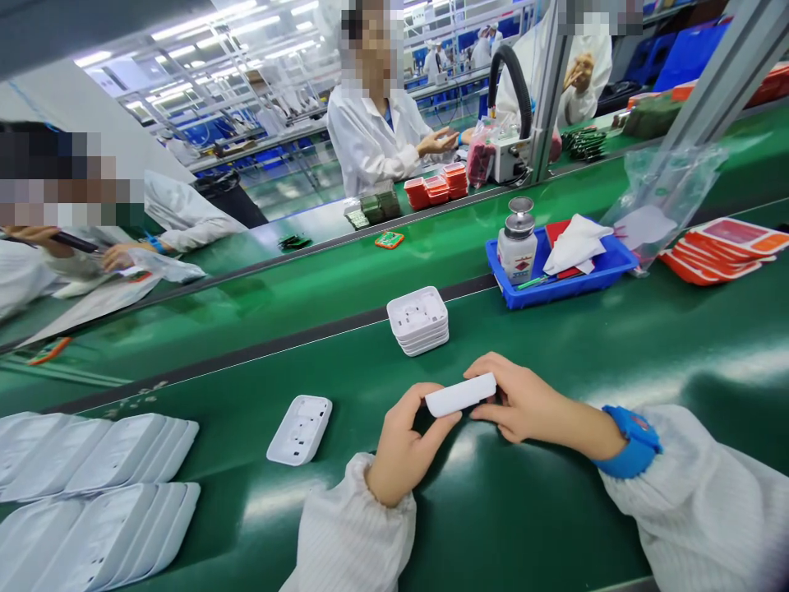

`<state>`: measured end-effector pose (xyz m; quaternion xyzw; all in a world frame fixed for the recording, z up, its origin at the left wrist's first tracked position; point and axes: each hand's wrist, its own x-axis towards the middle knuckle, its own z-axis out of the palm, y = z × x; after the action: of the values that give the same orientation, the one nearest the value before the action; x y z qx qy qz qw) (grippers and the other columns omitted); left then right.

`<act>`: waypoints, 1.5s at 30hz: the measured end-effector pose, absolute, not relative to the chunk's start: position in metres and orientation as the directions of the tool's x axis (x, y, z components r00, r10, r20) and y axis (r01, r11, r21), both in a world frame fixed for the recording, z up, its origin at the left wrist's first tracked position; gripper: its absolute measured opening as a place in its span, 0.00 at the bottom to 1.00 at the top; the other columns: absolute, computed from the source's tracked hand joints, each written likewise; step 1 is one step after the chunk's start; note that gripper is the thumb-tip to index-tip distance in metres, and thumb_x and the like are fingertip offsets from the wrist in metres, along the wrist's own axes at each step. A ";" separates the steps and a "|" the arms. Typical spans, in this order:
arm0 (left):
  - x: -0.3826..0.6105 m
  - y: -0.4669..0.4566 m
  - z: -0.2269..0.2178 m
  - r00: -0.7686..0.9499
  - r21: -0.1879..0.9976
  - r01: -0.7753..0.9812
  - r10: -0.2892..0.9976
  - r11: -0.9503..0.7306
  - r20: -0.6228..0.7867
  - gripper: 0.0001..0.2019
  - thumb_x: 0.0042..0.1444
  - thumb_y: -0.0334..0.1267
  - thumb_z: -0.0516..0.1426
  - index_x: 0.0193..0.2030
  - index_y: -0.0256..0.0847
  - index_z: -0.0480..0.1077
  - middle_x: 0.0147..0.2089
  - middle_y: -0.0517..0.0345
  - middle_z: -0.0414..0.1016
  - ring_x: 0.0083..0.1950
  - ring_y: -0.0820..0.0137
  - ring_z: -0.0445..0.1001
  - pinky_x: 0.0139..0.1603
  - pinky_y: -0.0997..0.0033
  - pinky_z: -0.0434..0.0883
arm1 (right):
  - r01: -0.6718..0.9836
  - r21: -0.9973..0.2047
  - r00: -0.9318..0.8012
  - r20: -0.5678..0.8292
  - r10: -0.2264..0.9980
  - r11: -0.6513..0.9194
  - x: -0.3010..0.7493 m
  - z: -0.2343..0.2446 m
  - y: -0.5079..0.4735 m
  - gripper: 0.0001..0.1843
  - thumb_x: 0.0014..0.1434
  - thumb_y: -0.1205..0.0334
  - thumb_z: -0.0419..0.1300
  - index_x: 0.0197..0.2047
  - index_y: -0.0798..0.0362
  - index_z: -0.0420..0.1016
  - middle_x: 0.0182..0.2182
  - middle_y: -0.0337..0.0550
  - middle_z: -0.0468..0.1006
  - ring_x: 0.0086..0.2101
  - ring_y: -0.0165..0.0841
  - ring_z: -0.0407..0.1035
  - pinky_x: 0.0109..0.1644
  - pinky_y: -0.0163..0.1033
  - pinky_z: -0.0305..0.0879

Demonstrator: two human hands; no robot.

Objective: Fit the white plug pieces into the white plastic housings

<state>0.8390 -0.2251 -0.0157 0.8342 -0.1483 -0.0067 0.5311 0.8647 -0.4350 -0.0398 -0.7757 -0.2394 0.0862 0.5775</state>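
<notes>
Between both hands a white plastic housing (461,395) is held edge-on above the green table. My left hand (410,444) pinches its left end between thumb and fingers. At the other end my right hand (523,399) grips it the same way, with a blue wrist strap (632,441) behind it. Just beyond the hands stands a short stack of white housings (419,321), open side up. A single white housing (300,430) lies to the left of my left hand, its inner face showing small dark slots.
Stacked white trays (136,526) fill the lower left. A blue tray (560,288) holds a dispenser bottle (518,247) and white cloth (576,244). Orange-framed panels (727,251) are piled at right. An orange-edged circuit board (389,239) lies on the belt; several co-workers sit beyond.
</notes>
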 end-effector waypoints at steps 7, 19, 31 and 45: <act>0.841 -0.224 -0.018 0.952 0.875 -0.249 -0.269 -0.415 0.144 0.11 0.59 0.38 0.58 0.48 0.43 0.66 0.50 0.55 0.72 0.52 0.66 0.69 0.54 0.67 0.64 | 0.434 -0.840 0.857 0.274 0.436 -0.325 0.865 -0.039 -0.435 0.06 0.60 0.71 0.58 0.40 0.52 0.68 0.33 0.37 0.68 0.29 0.30 0.65 0.31 0.32 0.58; 0.846 -0.224 -0.025 0.919 0.834 -0.369 -0.296 -0.411 0.260 0.15 0.56 0.33 0.57 0.50 0.43 0.63 0.52 0.51 0.67 0.53 0.64 0.67 0.53 0.63 0.65 | 0.664 -0.708 0.742 0.584 0.330 -0.239 0.853 -0.022 -0.428 0.04 0.61 0.65 0.58 0.36 0.53 0.65 0.28 0.36 0.63 0.23 0.27 0.58 0.27 0.32 0.54; 0.847 -0.226 -0.011 0.897 0.938 0.302 -0.384 0.169 -0.219 0.17 0.58 0.50 0.57 0.40 0.35 0.70 0.32 0.56 0.73 0.30 0.73 0.69 0.34 0.74 0.69 | 0.597 -0.767 0.760 0.448 0.471 -0.235 0.852 -0.023 -0.430 0.16 0.64 0.51 0.58 0.45 0.56 0.70 0.26 0.36 0.67 0.23 0.29 0.59 0.27 0.34 0.54; 0.848 -0.226 -0.008 0.835 0.854 0.451 -0.461 0.260 -0.301 0.15 0.60 0.45 0.57 0.36 0.32 0.74 0.27 0.55 0.70 0.26 0.76 0.67 0.26 0.78 0.69 | 0.350 -0.907 0.912 0.273 0.307 -0.234 0.862 -0.016 -0.433 0.21 0.69 0.53 0.47 0.27 0.54 0.64 0.23 0.38 0.67 0.24 0.30 0.61 0.28 0.34 0.57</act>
<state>0.8479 -0.2258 -0.0081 0.5364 -0.0046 -0.2870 0.7937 0.8623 -0.4327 -0.0162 -0.7853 -0.2092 -0.0186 0.5824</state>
